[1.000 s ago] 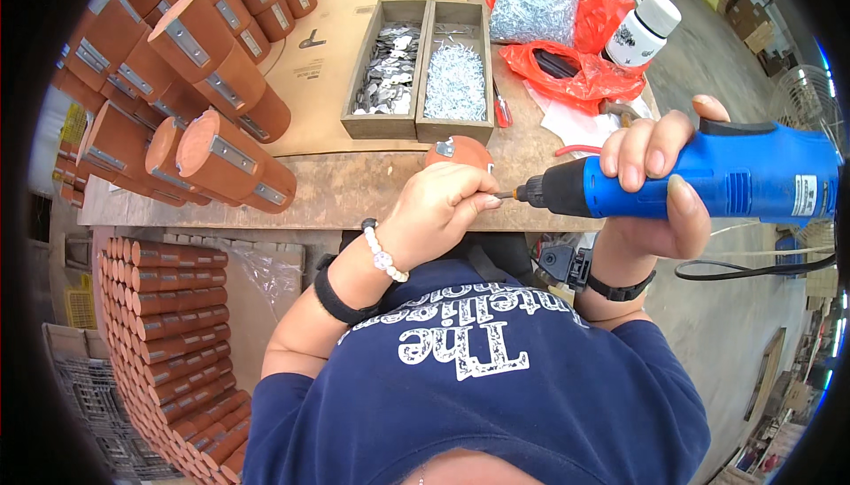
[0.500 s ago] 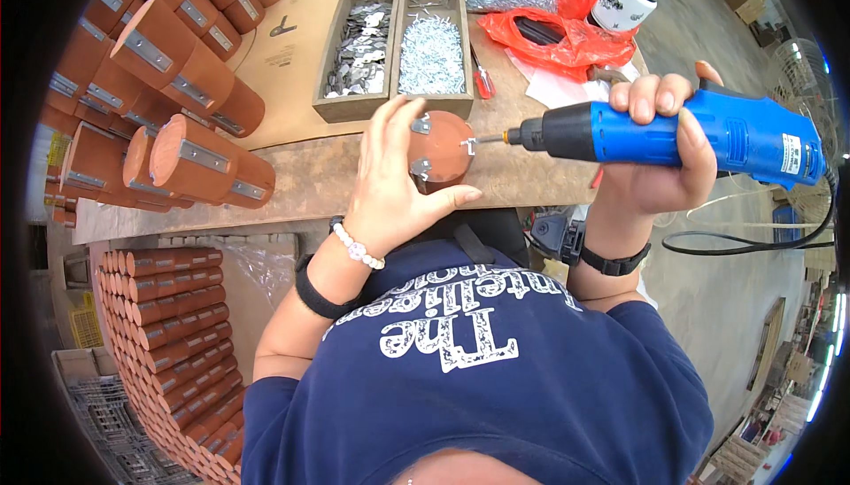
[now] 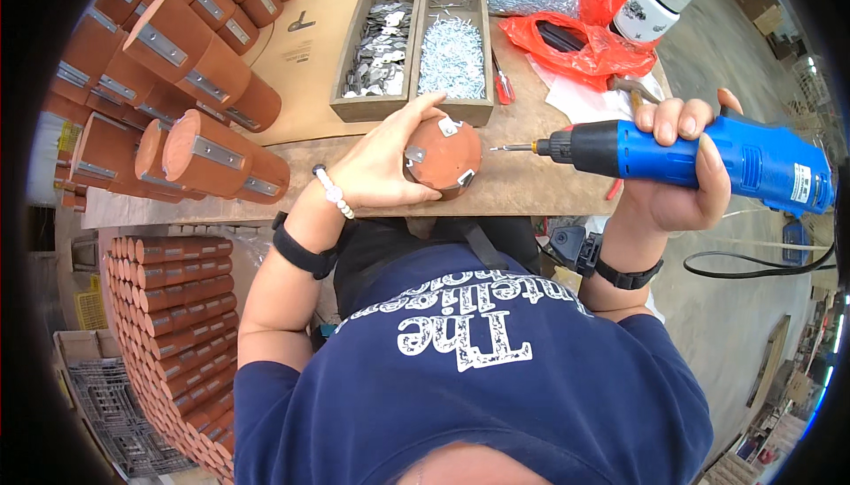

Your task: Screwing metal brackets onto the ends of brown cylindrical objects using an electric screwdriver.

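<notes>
My left hand (image 3: 387, 159) curves around a reddish-brown round piece (image 3: 443, 157), its thumb along the near side and its fingers along the far side. Small metal tabs sit around the rim of the piece's flat top. In my right hand (image 3: 680, 162) is a blue electric screwdriver (image 3: 753, 162), held level and pointing left. Its bit (image 3: 513, 147) ends just right of the piece, with a small gap between them. Beyond the piece stands a divided wooden box (image 3: 403, 111): flat metal tabs (image 3: 381, 46) fill the left compartment, and screws (image 3: 452, 55) the right.
Reddish-brown cylinders with metal strips (image 3: 208, 153) crowd the table's left side; more are stacked (image 3: 181, 308) below it. Right of the box are a small screwdriver (image 3: 504, 86), a red plastic bag (image 3: 611, 58), a hammer (image 3: 636, 88) and a white flask (image 3: 651, 11). A black cord (image 3: 753, 272) hangs at right.
The screwdriver bit has drawn back from the tab on the piece. My left hand has turned the piece clockwise, and the tabs on its top have shifted round. The whole view has moved slightly.
</notes>
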`<move>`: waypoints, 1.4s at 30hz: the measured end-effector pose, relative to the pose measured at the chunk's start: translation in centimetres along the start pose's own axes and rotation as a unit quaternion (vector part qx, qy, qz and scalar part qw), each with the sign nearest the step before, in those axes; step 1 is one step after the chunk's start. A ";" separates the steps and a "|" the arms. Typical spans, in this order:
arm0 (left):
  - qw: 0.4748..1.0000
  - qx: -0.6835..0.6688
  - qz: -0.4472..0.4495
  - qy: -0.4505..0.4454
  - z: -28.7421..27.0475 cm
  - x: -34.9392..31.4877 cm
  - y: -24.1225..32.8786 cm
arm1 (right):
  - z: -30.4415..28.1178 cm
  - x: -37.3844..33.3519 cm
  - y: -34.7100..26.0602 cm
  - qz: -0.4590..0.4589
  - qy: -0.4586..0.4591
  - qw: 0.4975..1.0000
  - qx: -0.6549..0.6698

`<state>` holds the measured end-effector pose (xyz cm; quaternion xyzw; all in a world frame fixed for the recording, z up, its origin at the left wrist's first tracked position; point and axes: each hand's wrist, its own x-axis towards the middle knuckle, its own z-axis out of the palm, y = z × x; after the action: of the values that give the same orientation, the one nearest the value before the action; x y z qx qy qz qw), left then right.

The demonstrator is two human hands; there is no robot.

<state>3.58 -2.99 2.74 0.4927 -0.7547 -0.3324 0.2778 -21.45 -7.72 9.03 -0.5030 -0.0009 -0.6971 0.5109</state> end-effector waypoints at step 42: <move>0.998 0.062 0.018 -0.014 -0.6 -0.2 0.1 | -1.0 0.6 1.9 0.032 0.002 0.999 0.004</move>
<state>4.05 -2.91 3.13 0.4904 -0.7864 -0.2866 0.2426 -20.76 -9.58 8.00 -0.4994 0.0136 -0.6812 0.5351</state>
